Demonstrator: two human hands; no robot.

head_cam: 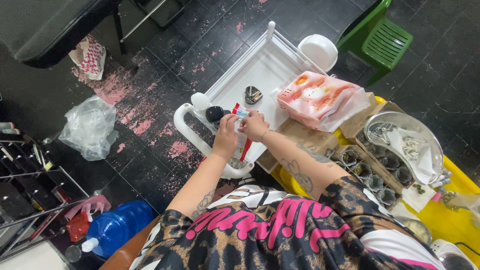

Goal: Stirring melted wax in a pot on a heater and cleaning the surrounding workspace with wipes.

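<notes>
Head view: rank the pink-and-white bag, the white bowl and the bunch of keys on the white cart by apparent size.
1. pink-and-white bag, clearly largest.
2. white bowl, though it sits farther from the camera.
3. bunch of keys, smallest, on the white cart.

Left hand [225, 137] and right hand [254, 125] gripping 1 red-and-white tube [242, 131] over the white tray's [235, 82] near edge, keys [252, 94] mid-tray, pink patterned pack [318, 98] at its right edge — black tiled floor [165, 55] below.

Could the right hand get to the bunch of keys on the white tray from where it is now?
Probably yes: the keys lie in the open on the white tray, just beyond the right hand, nothing between them. That hand now grips a tube, though.
</notes>
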